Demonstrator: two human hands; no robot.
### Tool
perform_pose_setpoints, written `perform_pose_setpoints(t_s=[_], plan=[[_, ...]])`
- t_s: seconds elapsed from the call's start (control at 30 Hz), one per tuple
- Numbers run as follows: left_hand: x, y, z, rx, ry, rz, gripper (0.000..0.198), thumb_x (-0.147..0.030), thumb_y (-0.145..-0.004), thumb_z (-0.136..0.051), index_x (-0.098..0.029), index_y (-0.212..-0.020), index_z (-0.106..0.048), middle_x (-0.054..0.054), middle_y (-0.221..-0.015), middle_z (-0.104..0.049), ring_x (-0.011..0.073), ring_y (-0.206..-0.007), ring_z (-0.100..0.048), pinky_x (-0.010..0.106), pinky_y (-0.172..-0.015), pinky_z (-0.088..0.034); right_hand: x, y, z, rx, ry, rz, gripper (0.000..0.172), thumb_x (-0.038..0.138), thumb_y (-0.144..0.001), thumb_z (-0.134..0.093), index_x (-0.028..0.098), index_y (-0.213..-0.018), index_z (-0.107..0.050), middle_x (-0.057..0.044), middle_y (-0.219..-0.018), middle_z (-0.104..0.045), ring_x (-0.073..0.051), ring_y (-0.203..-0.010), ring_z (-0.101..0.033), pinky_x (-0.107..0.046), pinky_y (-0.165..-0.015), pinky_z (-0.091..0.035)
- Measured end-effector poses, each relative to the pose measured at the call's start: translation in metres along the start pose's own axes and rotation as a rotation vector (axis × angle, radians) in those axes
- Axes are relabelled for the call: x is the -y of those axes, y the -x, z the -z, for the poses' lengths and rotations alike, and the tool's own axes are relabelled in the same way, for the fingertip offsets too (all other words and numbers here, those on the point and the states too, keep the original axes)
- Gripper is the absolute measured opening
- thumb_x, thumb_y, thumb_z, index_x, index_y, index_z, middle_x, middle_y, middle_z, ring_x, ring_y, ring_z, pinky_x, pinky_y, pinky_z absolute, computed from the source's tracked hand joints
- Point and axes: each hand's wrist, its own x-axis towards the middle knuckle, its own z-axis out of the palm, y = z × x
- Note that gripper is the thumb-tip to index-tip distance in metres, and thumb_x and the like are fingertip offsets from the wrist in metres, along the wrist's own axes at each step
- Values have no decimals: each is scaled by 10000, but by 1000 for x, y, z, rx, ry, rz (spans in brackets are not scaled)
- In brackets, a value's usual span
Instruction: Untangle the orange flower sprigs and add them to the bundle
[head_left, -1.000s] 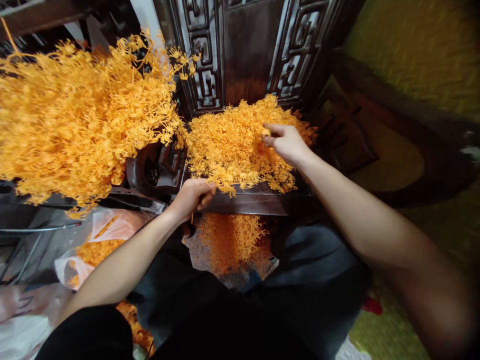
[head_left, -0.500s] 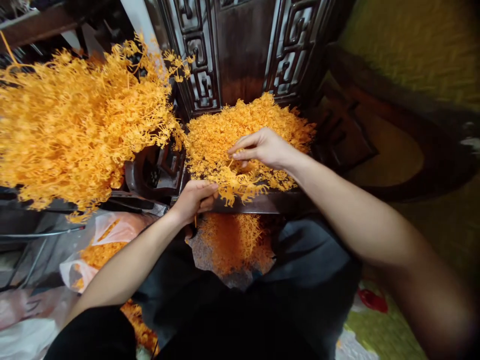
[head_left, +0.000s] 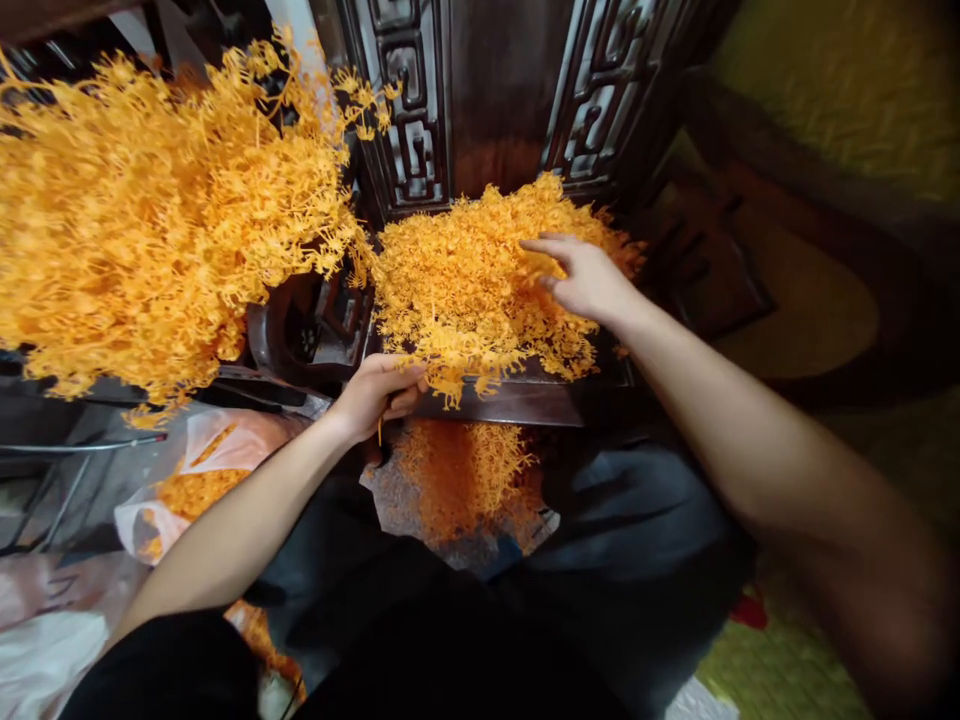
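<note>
My left hand [head_left: 386,393] is closed around the stem of a branching orange sprig [head_left: 454,375], which looks like plastic. The stem's end pokes out below my fingers, and the sprig's curled tips spread rightward over the seat's front edge. Just behind lies a wide pile of small orange pieces [head_left: 457,255] on the dark wooden seat [head_left: 525,403]. Over the right part of this pile is my right hand [head_left: 581,275], fingers apart, with nothing visible in it. Whether its fingertips touch the pile I cannot tell.
A large heap of orange sprigs [head_left: 150,230] rises at the left. Below it stands a clear plastic bag [head_left: 202,440] with orange pieces inside. More orange sprigs [head_left: 465,480] lie beneath the seat, between my knees. A carved wooden backrest [head_left: 499,90] stands behind the pile.
My right hand has moved away from the sprig, right and slightly up over the pile, and its fingers have spread. The left hand keeps its grip on the sprig, nearly in place.
</note>
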Motion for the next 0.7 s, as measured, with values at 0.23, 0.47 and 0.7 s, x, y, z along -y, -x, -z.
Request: perform_pose_setpoints(t_s=[0.23, 0.47, 0.7], plan=[[5, -7, -1, 40, -121, -30, 397, -506, -848, -723, -140, -731, -622, -77, -439, -388, 44, -384, -264, 197, -403, -145, 55, 20, -8, 296, -159, 140, 502, 525, -981, -532, 203, -1345, -655, -144, -1305, -700, -284, -1154, -699, -521, -1017, -560], [3, -12, -10, 15, -247, -82, 494, -580, -849, -710, -144, -661, -573, -63, -470, -420, 42, -412, -290, 205, -423, -178, 93, 54, -23, 545, 20, 262, 734, 659, -864, -658, 188, -1423, -585, -153, -1276, -693, -282, -1058, -684, -417, -870, -553], [-4, -6, -20, -17, -247, -32, 513, -616, -843, -685, -154, -656, -564, -66, -458, -383, 43, -399, -263, 210, -415, -144, 101, 61, -25, 363, 191, 397, 420, 497, -1003, -525, 187, -728, -594, -10, -665, -576, -146, -629, -517, -306, -633, -335]])
